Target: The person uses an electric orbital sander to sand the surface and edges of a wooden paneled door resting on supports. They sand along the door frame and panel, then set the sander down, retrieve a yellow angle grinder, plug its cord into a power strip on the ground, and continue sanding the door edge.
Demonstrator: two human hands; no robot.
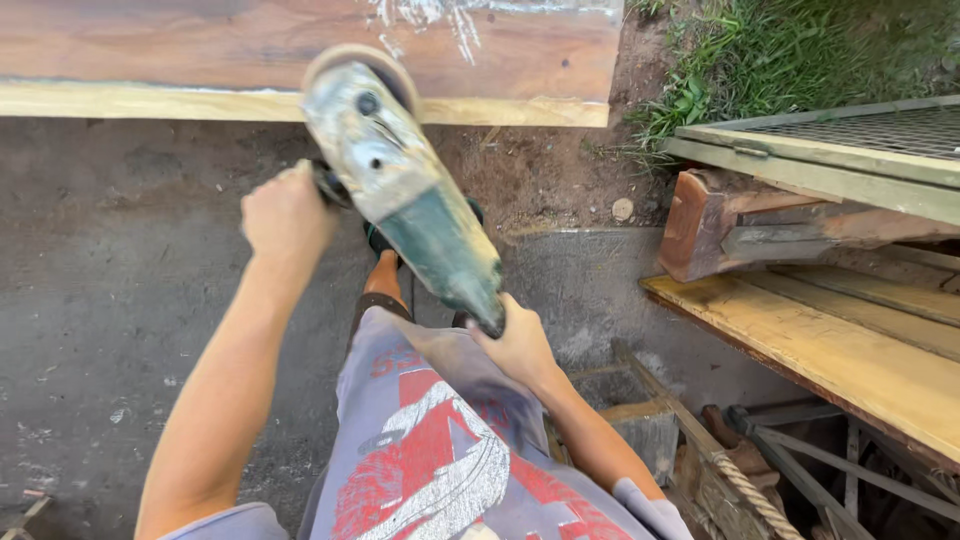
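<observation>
Centrally, we list one angle grinder (405, 190), dusty grey head and green body, held up over the ground between both our hands, its disc end pointing far toward a long wooden plank (300, 60). Our left hand (287, 215) is clenched around the side handle at the grinder's left; our right hand (520, 345) grasps the rear of the green body, nearer to us. Beneath the tool we note our grey shirt with red and white print (440, 450) and one leg above the dark concrete ground (110, 290). Far right: a patch of grass (780, 50) beside bare soil. Right: a frame with metal mesh (850, 135), a reddish timber block (700, 225) just under it, and yellow boards (850, 350) stacked nearer. Near right, low: a twisted rope (750, 490) among scrap wood.
</observation>
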